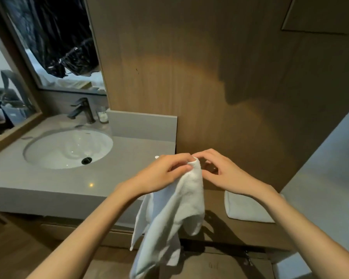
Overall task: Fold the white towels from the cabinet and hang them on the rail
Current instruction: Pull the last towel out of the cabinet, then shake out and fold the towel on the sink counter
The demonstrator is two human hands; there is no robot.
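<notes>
Pinching firmly, the left hand [165, 174] is clamping its grip on the top corner of the white towel [179, 208], thumb and fingers curling round a bunched fold. The right hand [226, 174] is meeting the same corner from the other side with curled fingers. Its index fingertip is touching the cloth, but I cannot tell whether that grip is actually pinching or only brushing the edge. The towel is hanging loose and crumpled from that one point, in the air in front of the wall panel [189, 87] and just off the right end of the counter [119, 178], its lower edge dangling below the forearms. By the look of it, the folding is only beginning: the hands seem to be finding an edge so the cloth can be spread. The next move is probably calling for the right hand to take hold and draw along the top hem away from the left, pulling the towel taut before halving it. A folded towel [248, 210] is lying on the wooden shelf [220, 228] low on the right, apart from the held one. No rail is showing, so the hanging is looking some way off.
</notes>
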